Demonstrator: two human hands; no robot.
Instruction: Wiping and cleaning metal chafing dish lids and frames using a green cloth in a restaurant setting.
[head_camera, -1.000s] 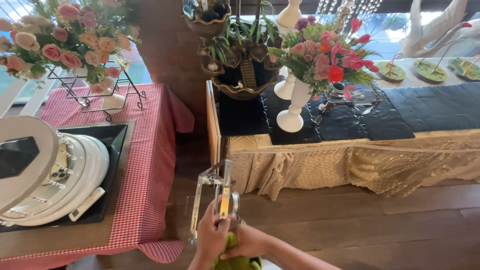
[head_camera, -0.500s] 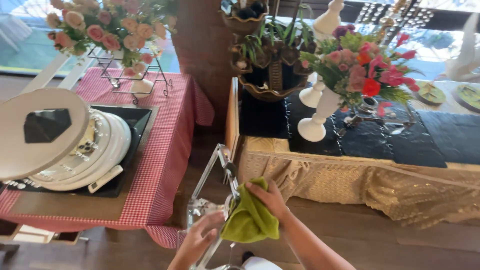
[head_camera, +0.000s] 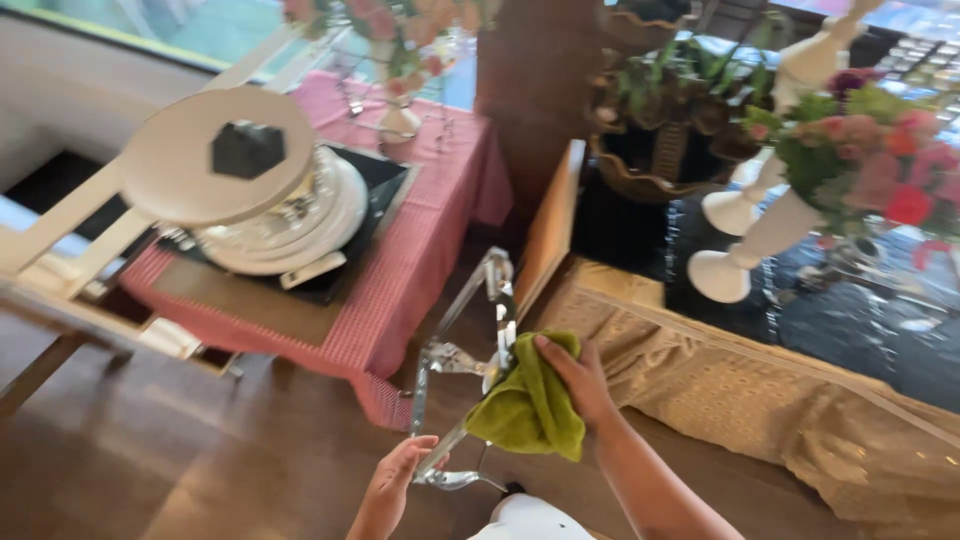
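Wooden floor (head_camera: 200, 470); green cloth (head_camera: 530, 410) against metal stand (head_camera: 470, 370)

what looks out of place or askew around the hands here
Nothing is spilled or broken. The only oddity is the clear acrylic stand, which is tilted rather than upright: the left hand steadies its lower edge while the right hand presses a green cloth on it.

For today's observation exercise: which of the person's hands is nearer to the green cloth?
Right. The right hand lies on the green cloth, pressing it against the clear stand. The left hand is lower down, holding the stand's bottom edge, apart from the cloth.
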